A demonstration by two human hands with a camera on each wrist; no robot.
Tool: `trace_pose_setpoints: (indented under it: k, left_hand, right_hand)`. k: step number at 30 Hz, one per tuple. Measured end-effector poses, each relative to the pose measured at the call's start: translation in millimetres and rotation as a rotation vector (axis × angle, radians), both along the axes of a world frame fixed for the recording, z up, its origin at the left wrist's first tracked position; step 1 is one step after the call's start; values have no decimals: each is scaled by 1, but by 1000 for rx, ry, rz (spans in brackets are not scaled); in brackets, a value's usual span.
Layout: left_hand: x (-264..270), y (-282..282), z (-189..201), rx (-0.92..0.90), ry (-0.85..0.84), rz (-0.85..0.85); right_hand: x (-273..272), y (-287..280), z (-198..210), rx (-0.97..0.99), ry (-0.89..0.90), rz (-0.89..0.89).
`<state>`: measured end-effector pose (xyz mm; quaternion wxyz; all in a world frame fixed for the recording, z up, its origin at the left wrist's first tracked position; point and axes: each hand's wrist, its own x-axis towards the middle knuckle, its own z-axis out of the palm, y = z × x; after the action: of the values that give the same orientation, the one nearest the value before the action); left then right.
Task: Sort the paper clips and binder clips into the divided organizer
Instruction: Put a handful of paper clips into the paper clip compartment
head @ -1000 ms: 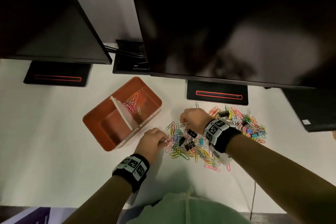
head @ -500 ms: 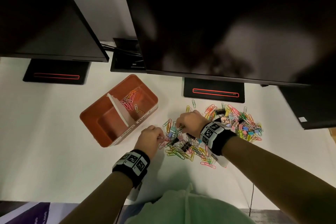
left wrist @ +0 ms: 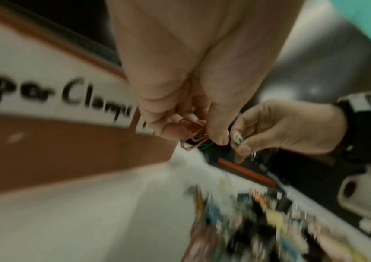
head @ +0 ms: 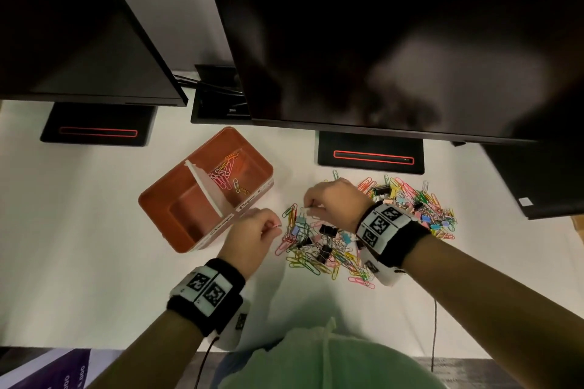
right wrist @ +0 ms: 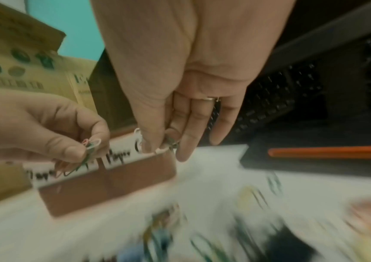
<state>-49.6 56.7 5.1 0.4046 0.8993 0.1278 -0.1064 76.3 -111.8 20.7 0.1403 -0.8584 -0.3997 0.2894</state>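
An orange divided organizer (head: 158,199) sits left of centre; its far compartment holds several coloured paper clips (head: 226,172), and the near compartment looks bare. A heap of coloured paper clips and black binder clips (head: 335,249) lies to its right. My left hand (head: 252,235) hovers by the organizer's near right corner and pinches a few paper clips (left wrist: 194,140), orange and green. My right hand (head: 335,202) hangs over the heap's left end and pinches a white paper clip (right wrist: 139,140).
Two dark monitors overhang the desk, their black bases (head: 369,153) standing behind the heap and at the far left (head: 94,129). A cable tray (head: 218,98) is at the back, a black device (head: 543,180) at the right. The organizer's side carries handwritten labels (left wrist: 72,99).
Both hands have risen off the heap with clips pinched. My left hand has drawn back toward the organizer's corner; my right hand has shifted slightly toward the heap's left end.
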Motion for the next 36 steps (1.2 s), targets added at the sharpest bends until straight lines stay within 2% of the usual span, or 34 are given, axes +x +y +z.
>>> trace_pose_setpoints:
  k: [5, 7, 9, 12, 15, 18, 21, 26, 32, 36]
  left_hand:
    - [9, 36, 62, -68, -191, 241]
    - [17, 54, 69, -94, -195, 376]
    - [22, 67, 68, -69, -150, 429]
    - [17, 66, 70, 85, -194, 340]
    - [3, 42, 66, 28, -271, 179]
    - [-9, 15, 36, -49, -97, -7]
    - [-11, -4, -3, -7, 64, -119]
    - [-3, -19, -38, 64, 192, -148]
    - [1, -16, -52, 67, 58, -107]
    - [1, -13, -56, 78, 16, -85]
  right_hand:
    - [7, 57, 40, 302, -35, -63]
    - [8, 88, 46, 331, -37, -92]
    - [7, 107, 47, 338, -21, -121]
    - [9, 95, 43, 341, -61, -197]
    - [19, 43, 21, 247, -70, -317]
    - [27, -6, -6, -18, -64, -364]
    - [28, -25, -21, -177, -27, -382]
    - [25, -17, -34, -260, 27, -297]
    - [7, -5, -38, -229, -20, -49]
    - [-1, -10, -41, -181, 20, -29]
